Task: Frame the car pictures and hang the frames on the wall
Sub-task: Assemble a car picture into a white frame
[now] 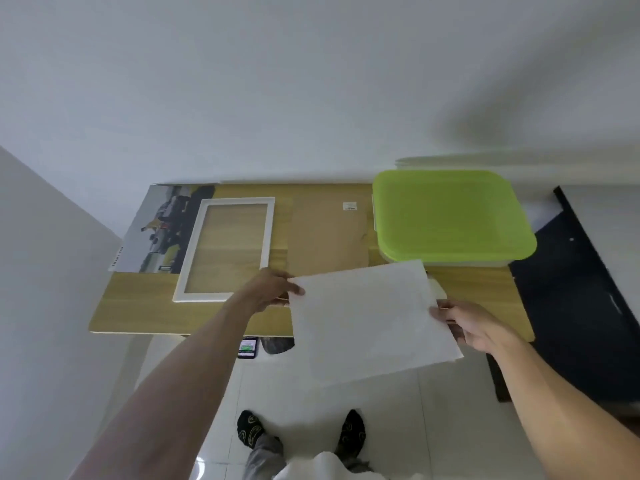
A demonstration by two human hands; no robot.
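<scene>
**Both hands on the sheet, frame waiting at the left end of the table**

Left hand (277, 289) pinches the left edge of a white sheet (370, 320), thumb on top. Right hand (474, 323) has its grip curled round the right edge. The sheet shows only a blank side, so I can't tell if it's a car picture turned over or a backing sheet. It hangs out past the front edge of the table (138, 306), half over the floor.

The white frame (225, 249) lies flat near the left end, its front short side close to the front edge. A car picture (159, 230) sits under its left side, by the back-left corner. A brown cardboard panel (329, 233) lies mid-table, and a green-lidded box (450, 216) fills the back right.

What could go wrong, I reckon: the sheet is thin and held only at two edges, so uneven pulling could crease or bend it. Swinging it left could nudge the frame nearer the front edge.

Free room looks tight. The bare strip along the front edge seems the only spot to lay it down.
</scene>
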